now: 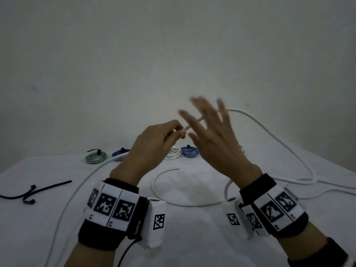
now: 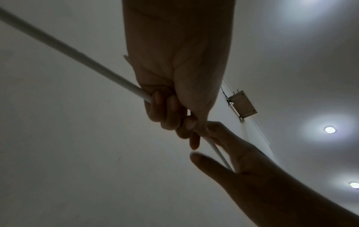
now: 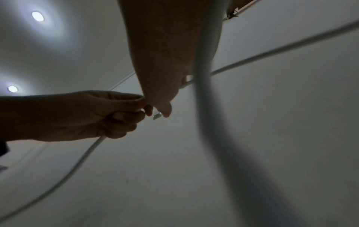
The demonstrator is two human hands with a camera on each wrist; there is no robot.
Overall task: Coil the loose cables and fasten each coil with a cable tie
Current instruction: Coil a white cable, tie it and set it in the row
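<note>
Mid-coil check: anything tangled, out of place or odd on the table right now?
Nothing damaged. The white cable sprawls in loose loops across the table; the left hand grips it. Two black cable ties lie crossed at the left.

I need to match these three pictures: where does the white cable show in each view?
Head: white cable above centre, running from the left hand behind the right hand.
Left wrist: from upper left into the fist, out below centre.
Right wrist: below the fist, lower left.
Shared landmark: the left hand gripping it.

Right hand (image 1: 210, 135) blurred; white cable (image 1: 63, 205) cut off
</note>
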